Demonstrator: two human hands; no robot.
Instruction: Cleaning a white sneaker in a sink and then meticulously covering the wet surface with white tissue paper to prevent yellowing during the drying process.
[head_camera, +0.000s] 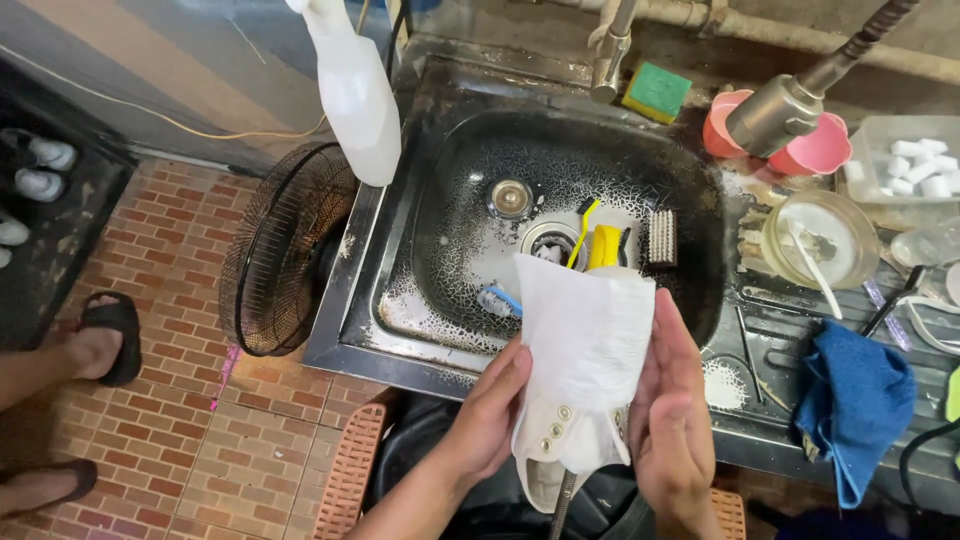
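Fingers (497, 385) of left hand (490, 410) and right hand (672, 415) press a white paper sheet (585, 335) around a white sneaker (560, 440), held over the sink (430, 250) front edge. Risk: loose paper may tear or slide off; the shoe could drop onto the brushes (620, 240).

We see even, fairly bright light from above, with glare on the wet sink (440, 300) beyond our fingers (515, 370), soft shadow beneath our hands, a sharp centre, and slight wide-angle bending and softness toward the edges.
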